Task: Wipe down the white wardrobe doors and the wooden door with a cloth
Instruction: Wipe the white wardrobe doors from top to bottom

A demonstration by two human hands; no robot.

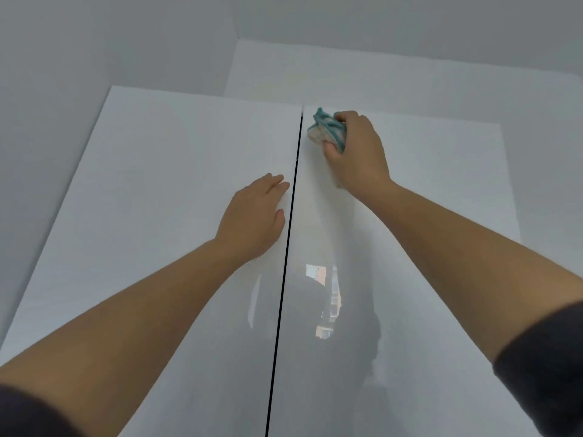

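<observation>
Nearest the camera, a dark left sleeve (28, 414) fills the bottom corner far to the left of the gap (284, 279), the thin black line running upward between two glossy white wardrobe doors. A dark right sleeve (545, 367) sits low and far to the right of that gap. Both bare forearms reach up and inward toward it. Just right of the gap, low on the right door (441, 184), a blurred reflection (328, 304) shows bright patches beside a dark shape, too smeared to read.

Further up, the left hand (252, 216) lies flat on the left door (142, 184), palm against the surface. Its fingers are straight and close together, with their tips just short of the gap and the thumb alongside it. Its grip is released and holds nothing.

Higher again, just right of the gap, the right hand (356, 149) presses against the right door near its top edge. Its grip is clenched round a bunched cloth (326, 129), teal and off-white. The cloth bulges out from the fingers toward the gap and touches the door. It sits just beside the gap's upper end and does not cross onto the left door.

Past the tops of the doors, a plain white panel (347, 74) stands above the gap's upper end. A grey wall (47, 58) rises to the left of the gap, and the grey ceiling (378, 20) lies farthest of all.
</observation>
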